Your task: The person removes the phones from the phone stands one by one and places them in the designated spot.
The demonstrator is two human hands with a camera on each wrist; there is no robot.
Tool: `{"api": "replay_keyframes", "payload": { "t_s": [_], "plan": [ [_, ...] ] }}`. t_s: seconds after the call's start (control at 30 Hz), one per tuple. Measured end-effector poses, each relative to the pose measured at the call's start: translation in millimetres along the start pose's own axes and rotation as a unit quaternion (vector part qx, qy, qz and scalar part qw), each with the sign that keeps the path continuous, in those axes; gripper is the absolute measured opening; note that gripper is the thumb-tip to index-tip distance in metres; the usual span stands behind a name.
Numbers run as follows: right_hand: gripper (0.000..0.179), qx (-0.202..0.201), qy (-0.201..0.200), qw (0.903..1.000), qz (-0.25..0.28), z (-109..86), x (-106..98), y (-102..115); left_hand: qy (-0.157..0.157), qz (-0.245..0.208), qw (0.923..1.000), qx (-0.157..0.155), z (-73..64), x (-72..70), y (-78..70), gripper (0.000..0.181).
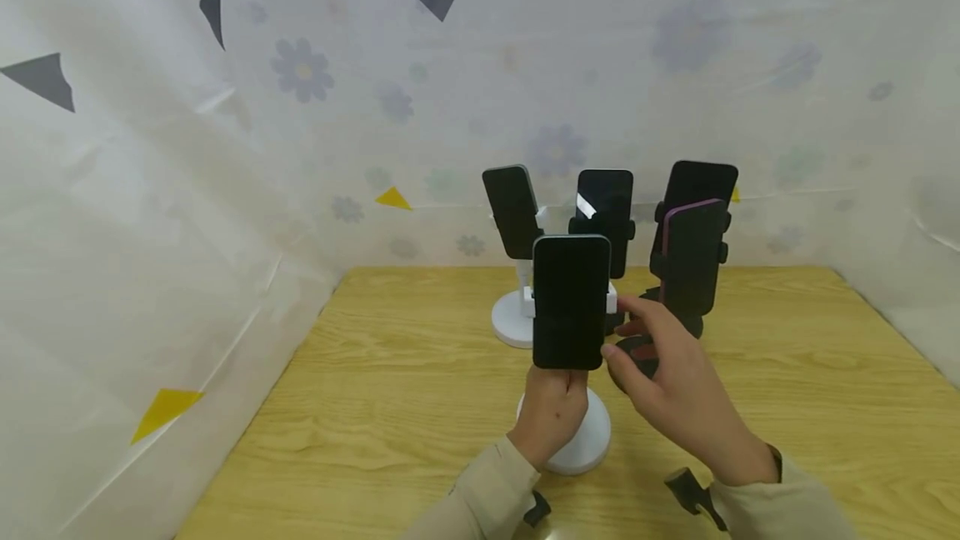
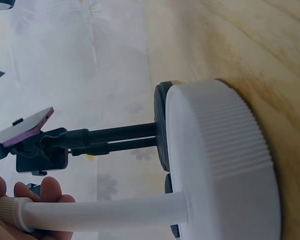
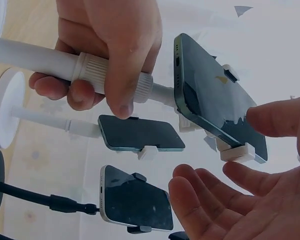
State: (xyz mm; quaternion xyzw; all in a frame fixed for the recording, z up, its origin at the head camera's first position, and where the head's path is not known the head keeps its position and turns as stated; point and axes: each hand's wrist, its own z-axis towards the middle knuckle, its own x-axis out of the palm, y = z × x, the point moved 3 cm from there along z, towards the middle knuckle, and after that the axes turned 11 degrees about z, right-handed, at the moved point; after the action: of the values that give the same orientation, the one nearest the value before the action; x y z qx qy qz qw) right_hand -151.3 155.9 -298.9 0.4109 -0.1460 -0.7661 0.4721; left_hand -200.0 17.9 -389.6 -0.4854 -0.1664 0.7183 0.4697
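A phone (image 1: 572, 302) with a dark screen sits upright in the white clamp (image 1: 611, 298) of a white stand (image 1: 585, 440), whose round base rests on a wood-grain worktop (image 1: 375, 382), about midway between its left and right edges and well short of the far edge. Of the person's two hands, the left hand (image 1: 552, 411) is wrapped around the stand's pole at a ribbed collar (image 3: 92, 72), just below the phone. The right hand (image 1: 678, 377) holds nothing, its thumb and fingers spread wide beside the phone's right side; the thumb is at the screen's edge and a forefinger by the clamp, though whether either touches is hard to tell. Nearer the worktop's far edge stand four more phones in holders: one (image 1: 512, 211) tilted on a second white stand (image 1: 512, 319), one (image 1: 611, 223) upright behind the front phone, and, toward the right edge, a black phone (image 1: 693, 182) partly hidden by a purple-rimmed phone (image 1: 693, 265). Pale sheeting (image 1: 315, 165) with flowers and triangles hangs behind
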Motion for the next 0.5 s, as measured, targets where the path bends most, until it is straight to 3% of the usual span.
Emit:
{"api": "replay_keyframes", "payload": {
  "t_s": [0.5],
  "plan": [
    [0.057, 0.037, -0.003, 0.9976, 0.059, 20.0, 7.9, 8.2, 0.03, -0.038, 0.9988, 0.006, 2.2, -0.3, 3.0, 0.02]
  ]
}}
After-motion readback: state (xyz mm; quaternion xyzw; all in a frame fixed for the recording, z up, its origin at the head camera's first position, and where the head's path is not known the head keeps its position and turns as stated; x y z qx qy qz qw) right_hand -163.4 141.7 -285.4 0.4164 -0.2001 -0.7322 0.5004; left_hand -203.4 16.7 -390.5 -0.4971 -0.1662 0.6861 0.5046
